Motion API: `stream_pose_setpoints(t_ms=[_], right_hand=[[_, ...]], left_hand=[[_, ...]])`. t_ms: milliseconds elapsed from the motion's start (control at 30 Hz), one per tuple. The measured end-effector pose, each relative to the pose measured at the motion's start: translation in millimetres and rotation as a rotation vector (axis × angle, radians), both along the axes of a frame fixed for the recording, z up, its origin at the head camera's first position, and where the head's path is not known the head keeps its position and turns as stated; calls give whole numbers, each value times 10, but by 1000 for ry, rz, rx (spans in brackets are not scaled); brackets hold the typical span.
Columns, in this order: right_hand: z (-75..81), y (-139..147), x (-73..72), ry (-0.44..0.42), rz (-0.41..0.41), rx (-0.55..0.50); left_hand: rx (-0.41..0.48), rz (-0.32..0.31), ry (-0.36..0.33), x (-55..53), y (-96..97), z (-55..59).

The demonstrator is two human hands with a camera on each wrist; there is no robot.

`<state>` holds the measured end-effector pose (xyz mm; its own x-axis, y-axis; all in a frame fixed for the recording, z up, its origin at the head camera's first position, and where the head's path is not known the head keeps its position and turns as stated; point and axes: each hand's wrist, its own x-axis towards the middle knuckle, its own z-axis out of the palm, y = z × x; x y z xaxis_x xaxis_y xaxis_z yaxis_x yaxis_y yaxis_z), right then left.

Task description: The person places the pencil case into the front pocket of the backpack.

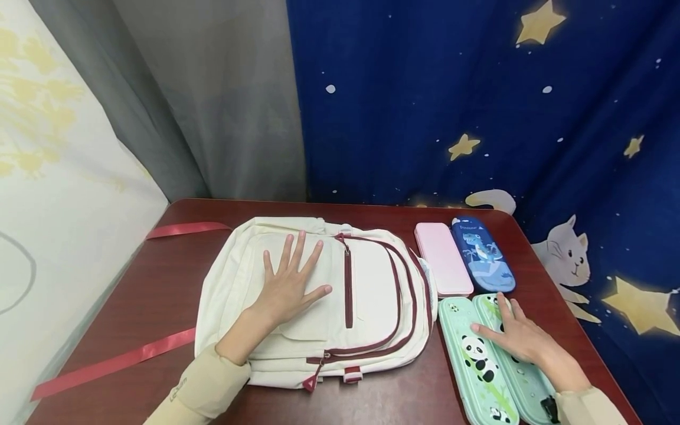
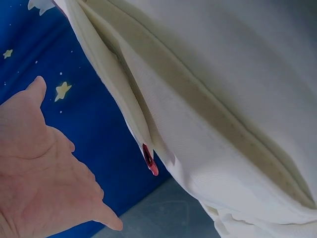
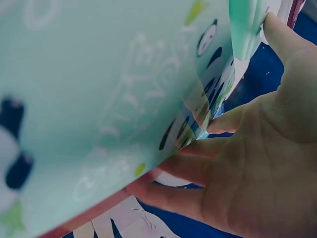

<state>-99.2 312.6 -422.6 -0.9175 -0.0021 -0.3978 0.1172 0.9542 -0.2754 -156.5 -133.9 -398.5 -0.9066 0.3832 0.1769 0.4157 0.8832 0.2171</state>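
Observation:
A cream backpack (image 1: 372,295) with dark red zippers lies flat on the table. Over its front, my left hand (image 1: 287,289) is spread wide; in the left wrist view the palm (image 2: 49,173) faces the camera, with the bag's pale fabric (image 2: 237,124) beside it. At the right, two mint-green panda pencil cases (image 1: 462,321) lie side by side. My right hand (image 1: 523,337), fingers extended, is over the right-hand green case (image 1: 531,386), partly hiding it. In the right wrist view the fingertips meet the case's edge; firm contact cannot be told.
Behind the green cases lie a pink case (image 1: 443,260) and a blue dinosaur case (image 1: 482,255). Red straps (image 1: 117,363) trail from the backpack to the left. The dark red table (image 1: 133,301) ends at a grey and blue curtain (image 1: 372,118).

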Motion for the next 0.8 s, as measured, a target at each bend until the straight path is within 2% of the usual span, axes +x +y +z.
stream_pose_setpoints(t_ms=[333, 500, 667, 800], right_hand=[[-21, 36, -5, -34, -6, -40], [-37, 85, 6, -31, 5, -83], [-52, 123, 14, -12, 22, -65], [-50, 137, -4, -17, 26, -48]], left_hand=[[-4, 6, 12, 10, -2, 0], [-2, -3, -7, 19, 16, -3], [-31, -26, -26, 30, 63, -25], [-75, -66, -39, 38, 120, -46]])
